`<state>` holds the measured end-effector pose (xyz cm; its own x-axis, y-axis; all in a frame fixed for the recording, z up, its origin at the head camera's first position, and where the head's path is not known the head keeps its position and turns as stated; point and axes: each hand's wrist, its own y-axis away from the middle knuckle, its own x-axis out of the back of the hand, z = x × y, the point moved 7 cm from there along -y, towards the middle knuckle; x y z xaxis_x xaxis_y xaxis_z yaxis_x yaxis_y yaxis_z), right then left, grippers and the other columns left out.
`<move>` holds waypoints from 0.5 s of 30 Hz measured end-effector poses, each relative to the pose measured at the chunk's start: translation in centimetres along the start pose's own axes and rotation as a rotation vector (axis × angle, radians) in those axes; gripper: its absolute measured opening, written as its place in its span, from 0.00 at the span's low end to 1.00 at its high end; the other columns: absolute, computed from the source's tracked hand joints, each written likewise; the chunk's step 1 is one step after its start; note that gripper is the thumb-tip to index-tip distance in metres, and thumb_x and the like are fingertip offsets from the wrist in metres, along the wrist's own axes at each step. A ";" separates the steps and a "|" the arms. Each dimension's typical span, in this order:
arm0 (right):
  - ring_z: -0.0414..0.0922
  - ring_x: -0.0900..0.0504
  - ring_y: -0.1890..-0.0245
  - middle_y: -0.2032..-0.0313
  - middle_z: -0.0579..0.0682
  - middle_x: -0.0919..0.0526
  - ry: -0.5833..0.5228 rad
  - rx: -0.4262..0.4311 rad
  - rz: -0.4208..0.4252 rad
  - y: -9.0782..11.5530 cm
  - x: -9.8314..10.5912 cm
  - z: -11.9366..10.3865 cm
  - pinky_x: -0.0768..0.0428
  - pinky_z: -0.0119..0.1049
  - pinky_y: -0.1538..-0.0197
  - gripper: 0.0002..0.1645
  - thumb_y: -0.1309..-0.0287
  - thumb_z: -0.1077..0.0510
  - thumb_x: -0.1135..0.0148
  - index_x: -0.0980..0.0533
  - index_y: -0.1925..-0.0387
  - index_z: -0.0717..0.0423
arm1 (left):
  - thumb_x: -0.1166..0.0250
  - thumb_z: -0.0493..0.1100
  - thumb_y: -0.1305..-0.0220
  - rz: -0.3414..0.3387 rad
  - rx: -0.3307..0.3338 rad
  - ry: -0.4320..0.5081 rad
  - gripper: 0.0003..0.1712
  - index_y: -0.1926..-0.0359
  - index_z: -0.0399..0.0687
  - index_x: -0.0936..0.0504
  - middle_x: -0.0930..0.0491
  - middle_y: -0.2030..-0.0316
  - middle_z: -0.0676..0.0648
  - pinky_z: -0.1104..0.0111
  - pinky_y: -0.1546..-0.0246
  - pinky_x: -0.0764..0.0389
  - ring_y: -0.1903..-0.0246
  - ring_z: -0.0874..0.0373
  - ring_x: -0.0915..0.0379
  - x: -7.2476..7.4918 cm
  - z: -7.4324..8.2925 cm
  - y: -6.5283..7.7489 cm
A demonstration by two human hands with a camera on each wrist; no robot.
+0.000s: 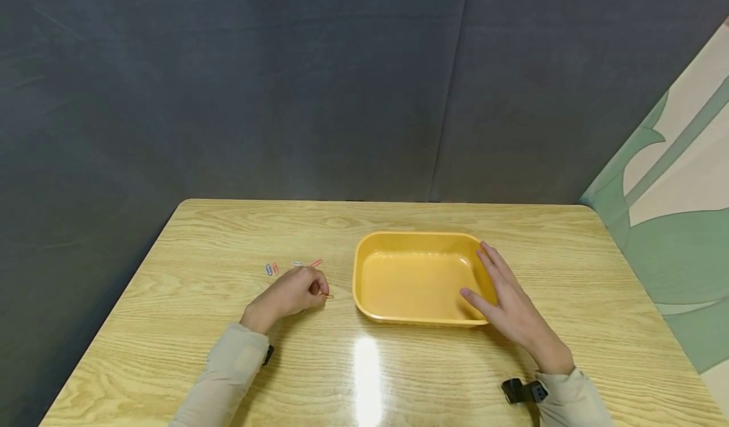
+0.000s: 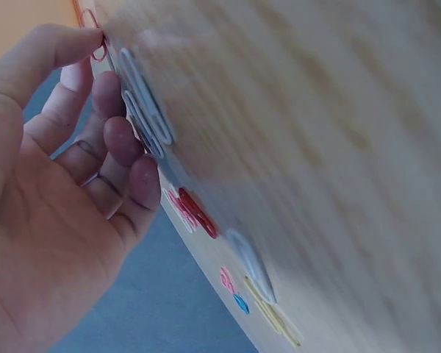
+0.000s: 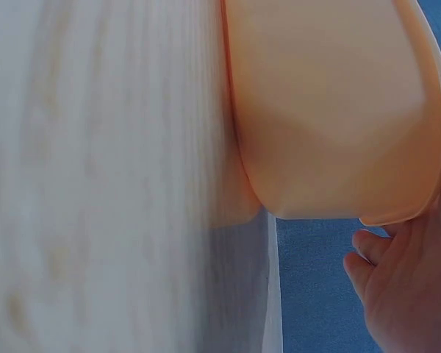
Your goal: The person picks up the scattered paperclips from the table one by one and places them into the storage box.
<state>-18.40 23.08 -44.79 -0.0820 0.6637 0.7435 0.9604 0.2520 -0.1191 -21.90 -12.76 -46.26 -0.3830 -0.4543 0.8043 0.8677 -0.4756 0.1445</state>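
Between the thumb and index fingertip of my left hand an orange-red paper clip is pinched, low over the wooden table. White paper clips lie just beneath the other fingers in the left wrist view. Farther off are a red paper clip, a blue paper clip and several others. To the right stands a yellow plastic tray. My right hand rests at its right rim with fingers spread, the thumb reaching over the inside.
A light wood table carries everything. Dark grey fabric rises behind its far edge, and a green-and-cream patterned surface stands at the right. Both sleeves have a black wrist device.
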 end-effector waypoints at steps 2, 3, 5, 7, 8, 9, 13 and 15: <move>0.64 0.57 0.23 0.21 0.58 0.59 -0.006 -0.003 -0.004 0.0 0.0 0.0 0.47 0.72 0.33 0.52 0.34 0.44 0.40 0.56 0.22 0.58 | 0.32 0.34 0.42 -0.006 -0.001 0.009 0.06 0.70 0.50 0.17 0.24 0.78 0.57 0.72 0.68 0.32 0.78 0.65 0.36 0.0 0.1 0.0; 0.64 0.57 0.23 0.21 0.58 0.59 -0.008 -0.004 -0.005 0.0 0.0 -0.1 0.47 0.72 0.33 0.52 0.34 0.44 0.40 0.56 0.22 0.58 | 0.32 0.34 0.42 -0.010 -0.001 0.012 0.06 0.70 0.50 0.18 0.24 0.78 0.57 0.73 0.69 0.32 0.78 0.65 0.36 0.0 0.2 0.0; 0.64 0.58 0.23 0.21 0.58 0.60 -0.012 -0.006 -0.009 0.0 0.0 -0.1 0.47 0.72 0.33 0.52 0.33 0.44 0.40 0.56 0.22 0.57 | 0.32 0.33 0.42 -0.015 0.001 0.017 0.06 0.71 0.49 0.18 0.24 0.77 0.57 0.74 0.71 0.32 0.77 0.65 0.36 0.0 0.3 0.1; 0.64 0.58 0.23 0.21 0.58 0.60 -0.011 -0.006 -0.009 0.0 0.0 -0.1 0.47 0.72 0.33 0.52 0.33 0.44 0.40 0.57 0.22 0.57 | 0.32 0.33 0.43 -0.021 0.005 0.025 0.06 0.71 0.49 0.19 0.24 0.77 0.56 0.74 0.72 0.32 0.77 0.65 0.36 0.0 0.3 0.1; 0.64 0.58 0.23 0.21 0.58 0.60 -0.009 -0.006 -0.008 0.0 0.0 -0.1 0.47 0.72 0.33 0.52 0.34 0.44 0.40 0.57 0.22 0.57 | 0.32 0.33 0.43 -0.024 0.007 0.027 0.06 0.71 0.49 0.19 0.24 0.77 0.56 0.74 0.73 0.32 0.78 0.64 0.36 0.0 0.4 0.1; 0.65 0.58 0.23 0.21 0.58 0.60 -0.008 -0.007 -0.008 0.0 0.0 0.0 0.47 0.73 0.33 0.52 0.34 0.44 0.40 0.56 0.22 0.57 | 0.32 0.33 0.43 -0.028 0.010 0.028 0.06 0.71 0.49 0.19 0.25 0.77 0.56 0.75 0.74 0.32 0.78 0.65 0.36 -0.1 0.4 0.1; 0.65 0.57 0.23 0.21 0.58 0.59 -0.002 -0.013 -0.005 0.0 0.0 -0.1 0.47 0.73 0.33 0.53 0.35 0.43 0.38 0.55 0.22 0.57 | 0.33 0.33 0.44 -0.040 0.024 0.015 0.06 0.70 0.48 0.19 0.26 0.77 0.56 0.74 0.73 0.32 0.78 0.65 0.36 -0.2 0.2 0.0; 0.65 0.57 0.23 0.21 0.57 0.59 0.000 -0.016 -0.005 0.0 0.0 -0.1 0.47 0.73 0.33 0.53 0.35 0.43 0.38 0.55 0.22 0.57 | 0.33 0.34 0.45 -0.042 0.029 -0.008 0.05 0.70 0.49 0.18 0.26 0.77 0.57 0.73 0.71 0.32 0.77 0.65 0.36 -0.2 0.2 -0.1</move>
<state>-18.35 23.03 -44.70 -0.0866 0.6627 0.7439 0.9642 0.2436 -0.1048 -21.83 -12.50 -46.31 -0.4169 -0.4286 0.8016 0.8599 -0.4717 0.1950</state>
